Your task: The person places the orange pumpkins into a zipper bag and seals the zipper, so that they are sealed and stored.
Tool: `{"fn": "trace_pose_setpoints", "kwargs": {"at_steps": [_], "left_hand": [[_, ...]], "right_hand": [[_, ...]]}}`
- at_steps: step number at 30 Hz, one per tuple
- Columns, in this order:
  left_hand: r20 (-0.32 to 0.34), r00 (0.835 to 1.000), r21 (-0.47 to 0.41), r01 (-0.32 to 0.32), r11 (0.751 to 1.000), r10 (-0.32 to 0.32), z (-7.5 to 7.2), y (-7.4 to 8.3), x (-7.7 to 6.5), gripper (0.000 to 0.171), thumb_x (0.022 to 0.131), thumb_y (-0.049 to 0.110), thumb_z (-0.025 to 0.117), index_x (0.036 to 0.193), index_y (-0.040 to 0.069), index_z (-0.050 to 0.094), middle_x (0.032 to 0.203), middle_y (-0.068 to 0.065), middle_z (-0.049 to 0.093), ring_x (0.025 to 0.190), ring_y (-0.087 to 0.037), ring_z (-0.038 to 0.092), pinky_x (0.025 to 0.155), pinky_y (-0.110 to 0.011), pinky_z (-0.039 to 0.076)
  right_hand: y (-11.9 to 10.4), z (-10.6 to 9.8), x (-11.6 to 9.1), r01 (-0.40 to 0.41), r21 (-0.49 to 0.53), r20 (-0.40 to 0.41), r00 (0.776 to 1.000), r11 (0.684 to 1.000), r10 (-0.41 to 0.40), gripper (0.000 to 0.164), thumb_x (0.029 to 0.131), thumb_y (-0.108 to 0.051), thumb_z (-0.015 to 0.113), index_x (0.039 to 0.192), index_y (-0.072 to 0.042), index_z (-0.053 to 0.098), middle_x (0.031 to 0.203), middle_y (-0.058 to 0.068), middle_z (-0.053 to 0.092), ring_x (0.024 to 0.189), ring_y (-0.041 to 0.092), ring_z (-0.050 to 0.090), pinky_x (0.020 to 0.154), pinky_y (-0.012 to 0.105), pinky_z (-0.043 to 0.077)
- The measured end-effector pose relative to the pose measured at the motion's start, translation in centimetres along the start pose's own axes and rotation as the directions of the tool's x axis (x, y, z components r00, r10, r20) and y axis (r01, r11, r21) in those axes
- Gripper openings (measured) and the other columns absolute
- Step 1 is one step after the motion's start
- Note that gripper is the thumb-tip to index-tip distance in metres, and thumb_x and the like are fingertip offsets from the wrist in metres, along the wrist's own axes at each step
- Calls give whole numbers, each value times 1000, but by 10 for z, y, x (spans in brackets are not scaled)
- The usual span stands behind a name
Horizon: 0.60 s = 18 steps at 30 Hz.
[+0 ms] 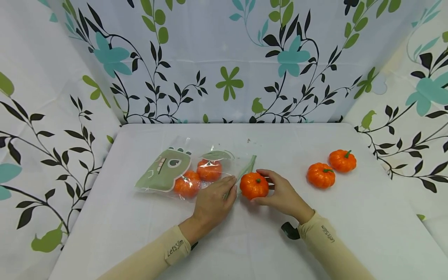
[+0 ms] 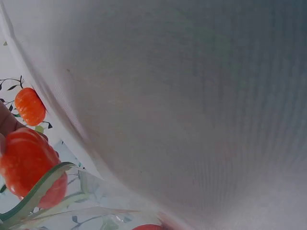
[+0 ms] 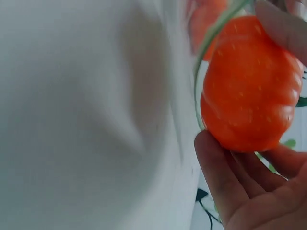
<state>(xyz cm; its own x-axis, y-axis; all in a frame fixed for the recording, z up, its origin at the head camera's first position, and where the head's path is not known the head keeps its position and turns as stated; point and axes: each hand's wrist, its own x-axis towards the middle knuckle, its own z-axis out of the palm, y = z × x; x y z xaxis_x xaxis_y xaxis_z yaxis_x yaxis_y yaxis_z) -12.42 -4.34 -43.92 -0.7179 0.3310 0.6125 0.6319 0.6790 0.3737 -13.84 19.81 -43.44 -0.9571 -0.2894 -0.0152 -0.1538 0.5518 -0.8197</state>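
Observation:
A clear plastic bag (image 1: 159, 173) with a green cartoon monster print lies on the left half of the table. Inside it are two small orange pumpkins, one in front (image 1: 187, 184) and one behind (image 1: 209, 170). My left hand (image 1: 212, 199) pinches the bag at its green-edged mouth (image 2: 36, 194), which stands parted. Right at that mouth, my right hand (image 1: 285, 195) holds another orange pumpkin (image 1: 254, 186) between thumb and fingers. The right wrist view shows this pumpkin (image 3: 249, 91) close up, with the green edge beside it.
Two more orange pumpkins, a nearer one (image 1: 321, 175) and a farther one (image 1: 342, 160), sit close together at the right on the white tablecloth (image 1: 364, 217). Leaf-patterned curtains (image 1: 227, 58) hang behind the table and on both sides.

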Motion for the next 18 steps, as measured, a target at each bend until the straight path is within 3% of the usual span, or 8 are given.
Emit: {"fn": "trace_pose_setpoints", "kwargs": {"at_steps": [11,18], "left_hand": [[-22,999,-9,-30,1000,30,-1,-1,0,29,91,14,74,116,0,75,112,-10,75,103,-24,72,85,-35,59],[-26,999,-15,-38,999,38,-1,-1,-1,29,92,15,74,117,1,75,112,-11,74,102,-23,72,84,-35,59]], "right_hand": [[-7,22,21,-9,33,-5,1000,999,9,89,77,-39,89,150,-9,46,146,6,54,120,30,61,100,46,52],[-11,33,34,28,13,32,999,1000,-29,79,82,-25,87,147,-4,48,144,8,56,124,26,59,103,41,50]]}}
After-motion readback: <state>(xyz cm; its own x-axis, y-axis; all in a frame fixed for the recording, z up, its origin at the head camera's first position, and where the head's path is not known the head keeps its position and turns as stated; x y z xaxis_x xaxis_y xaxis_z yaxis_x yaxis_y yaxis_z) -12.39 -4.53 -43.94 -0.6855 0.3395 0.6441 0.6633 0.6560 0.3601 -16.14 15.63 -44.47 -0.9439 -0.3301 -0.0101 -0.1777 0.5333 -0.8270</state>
